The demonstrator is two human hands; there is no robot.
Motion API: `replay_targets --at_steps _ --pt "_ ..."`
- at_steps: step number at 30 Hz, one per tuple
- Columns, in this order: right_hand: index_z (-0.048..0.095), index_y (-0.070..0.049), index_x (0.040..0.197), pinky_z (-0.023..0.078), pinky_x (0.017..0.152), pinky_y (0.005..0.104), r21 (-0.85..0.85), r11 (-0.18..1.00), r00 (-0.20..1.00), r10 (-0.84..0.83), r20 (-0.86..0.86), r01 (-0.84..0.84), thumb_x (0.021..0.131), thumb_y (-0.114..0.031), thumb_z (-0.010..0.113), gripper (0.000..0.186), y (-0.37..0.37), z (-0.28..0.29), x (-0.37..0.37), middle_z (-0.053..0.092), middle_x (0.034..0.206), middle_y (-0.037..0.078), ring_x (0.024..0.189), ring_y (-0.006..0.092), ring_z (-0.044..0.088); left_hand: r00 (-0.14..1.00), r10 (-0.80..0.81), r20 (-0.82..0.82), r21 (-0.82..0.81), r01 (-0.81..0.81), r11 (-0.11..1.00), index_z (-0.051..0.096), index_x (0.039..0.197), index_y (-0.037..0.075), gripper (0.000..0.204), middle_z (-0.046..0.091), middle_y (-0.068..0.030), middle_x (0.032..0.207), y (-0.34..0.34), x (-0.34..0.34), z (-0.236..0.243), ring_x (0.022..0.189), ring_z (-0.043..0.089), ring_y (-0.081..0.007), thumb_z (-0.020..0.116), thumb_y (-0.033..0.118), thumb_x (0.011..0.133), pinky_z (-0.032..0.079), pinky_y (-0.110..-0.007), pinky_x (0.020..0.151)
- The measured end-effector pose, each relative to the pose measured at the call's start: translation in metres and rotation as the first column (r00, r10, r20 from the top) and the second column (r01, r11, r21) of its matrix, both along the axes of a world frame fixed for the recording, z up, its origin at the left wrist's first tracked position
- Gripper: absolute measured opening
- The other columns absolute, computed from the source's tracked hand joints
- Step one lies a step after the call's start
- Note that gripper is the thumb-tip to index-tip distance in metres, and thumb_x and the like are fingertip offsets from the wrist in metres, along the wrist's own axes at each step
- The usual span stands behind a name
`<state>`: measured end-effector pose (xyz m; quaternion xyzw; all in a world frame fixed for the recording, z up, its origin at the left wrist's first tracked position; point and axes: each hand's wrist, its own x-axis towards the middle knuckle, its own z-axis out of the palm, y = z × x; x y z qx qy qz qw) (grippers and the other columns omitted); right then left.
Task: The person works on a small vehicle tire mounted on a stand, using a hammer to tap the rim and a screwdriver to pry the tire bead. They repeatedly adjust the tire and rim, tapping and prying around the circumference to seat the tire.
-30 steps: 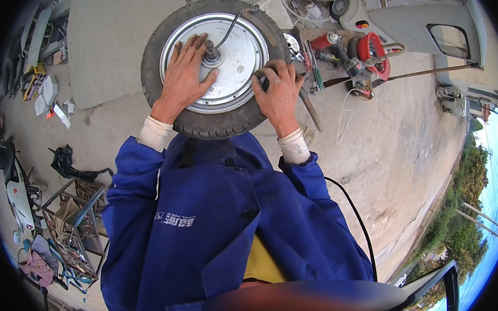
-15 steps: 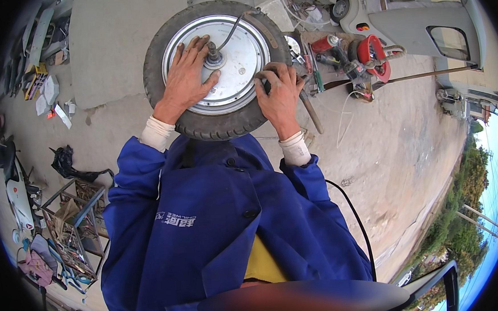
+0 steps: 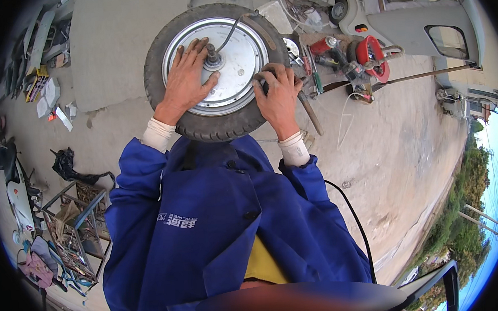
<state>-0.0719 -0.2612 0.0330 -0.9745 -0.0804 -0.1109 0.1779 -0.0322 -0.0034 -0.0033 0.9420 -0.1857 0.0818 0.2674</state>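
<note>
A wheel with a black tyre [image 3: 199, 126] and a round silver hub motor [image 3: 238, 79] lies flat in front of me. From the axle [image 3: 213, 56] at its centre, a dark cable [image 3: 232, 32] curves toward the far right rim. My left hand [image 3: 189, 76] rests on the hub with fingers spread, its fingertips and thumb beside the axle. At the tyre's right side, my right hand [image 3: 278, 96] has its fingers bent and closed on the tyre edge. What lies under those fingers is partly hidden.
Right of the wheel are a hammer-like handle [image 3: 310, 113], a red spray can [image 3: 324, 44], a power tool [image 3: 351, 68] and a red bowl-like container [image 3: 372, 59]. A metal-framed rack [image 3: 77, 229] and black plastic bag [image 3: 65, 164] stand on the left. A pale vehicle [image 3: 417, 22] is at far right.
The wheel and my right hand have shifted very slightly to the left. My left hand keeps its place on the hub.
</note>
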Motion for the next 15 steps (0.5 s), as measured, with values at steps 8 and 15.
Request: replay_targets --at_steps 8,15 --pt "0.077 -0.013 0.107 0.038 0.104 0.0616 0.038 0.999 0.999 -0.006 0.046 0.004 0.090 -0.024 0.081 0.021 -0.0019 0.0011 -0.0001 0.064 0.125 0.000 0.123 0.0276 0.056 0.999 -0.013 -0.030 -0.007 0.013 1.000 0.050 0.159 0.001 0.071 0.043 -0.0154 0.172 -0.0017 0.0021 0.0019 0.163 0.034 -0.0355 0.069 0.033 0.099 0.021 -0.055 0.136" --pt "0.076 -0.013 0.103 0.039 0.099 0.0573 0.008 1.000 0.996 0.000 0.087 0.000 0.087 -0.024 0.080 0.019 -0.0024 -0.0010 0.0002 0.062 0.121 0.002 0.118 0.0272 0.055 0.998 -0.015 -0.069 0.025 0.016 1.000 0.047 0.160 -0.002 0.075 0.041 -0.0160 0.173 -0.0038 0.0025 0.0048 0.163 0.032 -0.0366 0.069 0.032 0.097 0.020 -0.056 0.135"
